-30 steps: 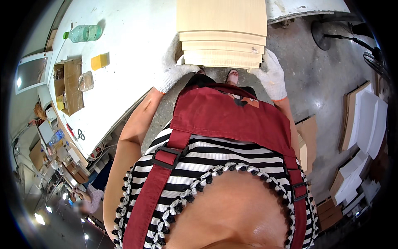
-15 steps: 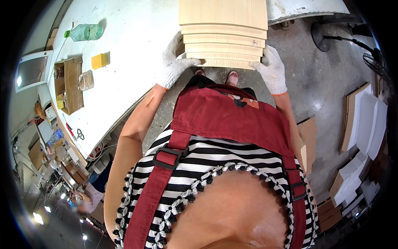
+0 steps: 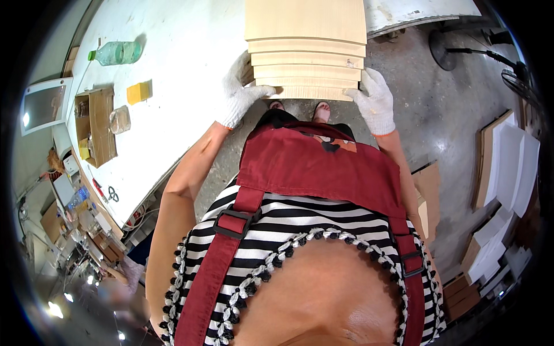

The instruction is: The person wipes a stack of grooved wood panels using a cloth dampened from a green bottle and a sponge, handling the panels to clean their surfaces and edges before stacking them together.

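A stack of pale wooden boards (image 3: 306,26) lies at the top middle, its near edges stepped like stairs and jutting past the white table's edge. My left hand (image 3: 238,92), in a white knitted glove, grips the left side of the stack, thumb on the near corner of the lowest visible board. On the opposite side my right hand (image 3: 374,101), gloved the same way, holds the right edge with its thumb near the front corner. The fingers of both hands are partly hidden beside and under the boards.
On the white table (image 3: 179,52) to the left are a green plastic bottle (image 3: 118,53), a yellow block (image 3: 137,93), an open cardboard box (image 3: 103,127) and scissors (image 3: 113,194). A black fan (image 3: 516,81) stands at the right, with white panels (image 3: 508,161) nearer on the floor.
The boards and both hands sit slightly lower and farther left in the picture, as do some surroundings. Both hands keep their hold on the stack.
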A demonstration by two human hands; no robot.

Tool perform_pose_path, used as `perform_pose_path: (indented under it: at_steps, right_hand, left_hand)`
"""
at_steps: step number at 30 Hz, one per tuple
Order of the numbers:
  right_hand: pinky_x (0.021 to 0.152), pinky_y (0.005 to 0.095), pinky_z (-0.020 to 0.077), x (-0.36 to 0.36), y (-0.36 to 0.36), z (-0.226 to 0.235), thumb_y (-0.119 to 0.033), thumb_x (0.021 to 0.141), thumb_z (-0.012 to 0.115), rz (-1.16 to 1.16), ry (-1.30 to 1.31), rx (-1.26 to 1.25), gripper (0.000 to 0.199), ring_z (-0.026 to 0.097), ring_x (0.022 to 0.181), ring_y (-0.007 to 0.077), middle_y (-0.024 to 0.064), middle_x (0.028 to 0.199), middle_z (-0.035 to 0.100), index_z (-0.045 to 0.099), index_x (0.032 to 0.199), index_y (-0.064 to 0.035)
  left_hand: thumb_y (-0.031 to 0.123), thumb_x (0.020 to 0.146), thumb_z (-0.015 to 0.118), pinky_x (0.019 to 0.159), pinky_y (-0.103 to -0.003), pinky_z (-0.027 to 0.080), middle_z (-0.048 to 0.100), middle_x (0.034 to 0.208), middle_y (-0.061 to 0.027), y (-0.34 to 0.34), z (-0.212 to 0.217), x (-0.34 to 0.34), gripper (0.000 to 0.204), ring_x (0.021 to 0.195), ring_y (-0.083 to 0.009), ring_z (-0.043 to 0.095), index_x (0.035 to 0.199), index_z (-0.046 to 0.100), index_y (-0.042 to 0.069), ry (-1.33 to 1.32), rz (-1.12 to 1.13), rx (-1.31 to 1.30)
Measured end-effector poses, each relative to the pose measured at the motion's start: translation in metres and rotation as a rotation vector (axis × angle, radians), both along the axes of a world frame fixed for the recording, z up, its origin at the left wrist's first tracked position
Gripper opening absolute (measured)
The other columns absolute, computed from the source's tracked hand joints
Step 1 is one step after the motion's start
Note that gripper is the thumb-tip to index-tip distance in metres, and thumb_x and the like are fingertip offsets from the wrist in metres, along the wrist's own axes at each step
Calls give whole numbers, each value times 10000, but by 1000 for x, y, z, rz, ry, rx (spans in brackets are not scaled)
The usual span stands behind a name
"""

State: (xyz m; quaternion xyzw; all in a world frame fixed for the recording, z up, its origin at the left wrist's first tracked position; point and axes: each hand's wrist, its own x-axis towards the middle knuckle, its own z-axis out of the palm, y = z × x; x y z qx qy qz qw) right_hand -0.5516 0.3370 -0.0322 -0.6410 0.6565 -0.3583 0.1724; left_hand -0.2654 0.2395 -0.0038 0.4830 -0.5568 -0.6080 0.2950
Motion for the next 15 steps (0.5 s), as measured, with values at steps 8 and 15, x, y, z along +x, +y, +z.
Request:
perform_pose_path:
  at_steps: [8,15]
  right_hand:
    - [820,353,501,-4,-7,7,-143,762,722,85,108,-156,335,614,959,303,151,1021,651,673,1069,-19]
    - [780,387,520,7,-6,4,-199,727,739,-91,71,-107,404,616,936,322,122,1007,641,669,1093,-44]
  left_hand:
    - [-51,665,775,892,-375,558,635,1173,-209,-7,5,-8,842,1060,-277,651,1409,382,-80,-59,3,-54]
    - [-15,675,785,904,-379,550,631,1184,-221,-5,7,-9,823,1070,-293,646,1397,398,-88,-100,0,-110]
